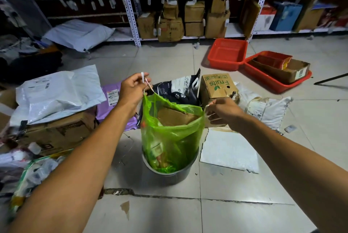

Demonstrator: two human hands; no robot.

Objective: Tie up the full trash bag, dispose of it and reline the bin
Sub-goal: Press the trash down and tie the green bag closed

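Observation:
A translucent green trash bag [170, 135] hangs half lifted out of a round grey bin [169, 175] on the tiled floor. Brown cardboard [174, 117] and other rubbish show inside it. My left hand [132, 89] pinches the white drawstring at the bag's left top corner, raised above the rim. My right hand [223, 109] grips the drawstring at the bag's right edge, a little lower. The bag's mouth stays open between my hands.
Parcels and mailers [54, 93] are piled at the left. A "Fruits" carton [216, 87] and a dark pet-food bag [178, 89] stand just behind the bin. Two red trays [227, 54] lie at the right rear. A white foam sheet [228, 151] lies beside the bin. Shelving lines the back.

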